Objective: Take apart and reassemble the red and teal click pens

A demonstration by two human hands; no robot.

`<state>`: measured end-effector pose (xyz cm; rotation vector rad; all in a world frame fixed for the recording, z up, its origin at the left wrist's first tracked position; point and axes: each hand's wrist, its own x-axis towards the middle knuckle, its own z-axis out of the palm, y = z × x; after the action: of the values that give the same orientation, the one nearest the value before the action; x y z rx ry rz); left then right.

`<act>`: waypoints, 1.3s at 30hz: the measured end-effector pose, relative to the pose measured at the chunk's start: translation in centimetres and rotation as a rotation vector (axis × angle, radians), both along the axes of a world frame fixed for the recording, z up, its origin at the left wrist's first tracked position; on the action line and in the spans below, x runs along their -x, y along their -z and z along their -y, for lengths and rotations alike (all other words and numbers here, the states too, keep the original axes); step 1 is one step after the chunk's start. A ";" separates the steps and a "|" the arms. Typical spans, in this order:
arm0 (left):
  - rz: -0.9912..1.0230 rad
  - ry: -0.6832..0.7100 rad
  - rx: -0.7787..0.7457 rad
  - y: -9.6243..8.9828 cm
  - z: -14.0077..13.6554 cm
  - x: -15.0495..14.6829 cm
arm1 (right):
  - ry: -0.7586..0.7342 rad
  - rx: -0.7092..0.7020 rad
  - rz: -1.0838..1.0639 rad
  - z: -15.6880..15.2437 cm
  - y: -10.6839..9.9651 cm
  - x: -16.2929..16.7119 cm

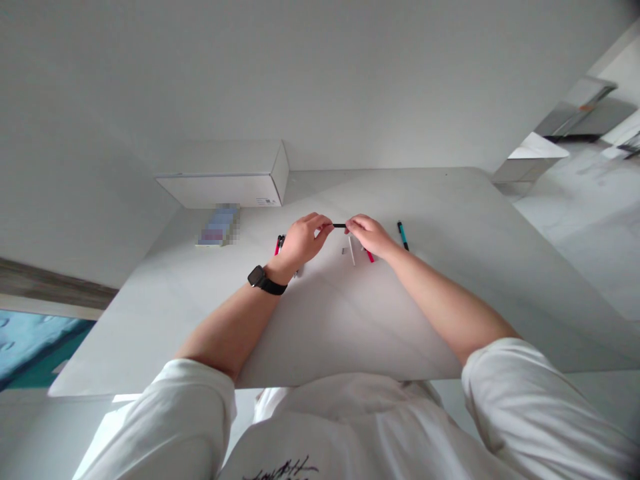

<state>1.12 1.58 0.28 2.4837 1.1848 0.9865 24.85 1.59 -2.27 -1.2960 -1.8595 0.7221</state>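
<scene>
- A slim black rod [339,225], held level and apparently raised over the bench [325,327]; it looks light, stiff and perhaps slippery, best pinched near its ends
- The rod spans the gap between both hands, its middle bare: the left hand's [301,240] fingers are pinched together on its left end, the right hand's [371,235] on its right
- Nearer the wearer than the rod: a white stick [352,252] and a partly hidden red piece [370,256]
- Right of the rod: a teal pen [403,236]
- Left of and beyond the rod: a white box [225,190]
</scene>
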 end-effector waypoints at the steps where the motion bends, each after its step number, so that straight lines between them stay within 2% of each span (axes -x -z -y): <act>1: 0.000 -0.001 0.000 0.0 0.0 0.0 | -0.008 0.006 -0.013 0.1 0.0 0.1; 5: -0.002 -0.016 0.012 0.1 0.0 -0.1 | -0.010 0.043 -0.120 0.3 0.0 0.3; 10: 0.001 -0.013 0.013 0.1 0.1 -0.1 | 0.004 0.080 -0.063 0.2 0.2 0.1; 15: 0.034 0.000 0.037 0.4 -0.4 0.0 | 0.002 -0.038 -0.063 0.0 0.5 0.4; 21: 0.069 -0.027 0.214 0.4 -1.5 0.4 | 0.102 -0.149 -0.083 0.2 -0.2 0.5; 28: -0.219 -0.034 -0.017 -0.1 -1.6 2.2 | 0.087 -0.090 -0.104 0.0 -0.2 0.0; 34: -0.474 -0.013 0.040 1.4 -1.1 1.8 | -0.009 -0.056 -0.109 0.2 0.3 0.3; 39: -0.570 -0.038 0.062 2.1 -0.4 1.1 | -0.032 -0.022 -0.071 0.2 0.6 0.4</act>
<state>0.03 1.98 -1.80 2.7878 1.3819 0.2308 24.48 1.39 -2.88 -1.2138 -1.8304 0.7527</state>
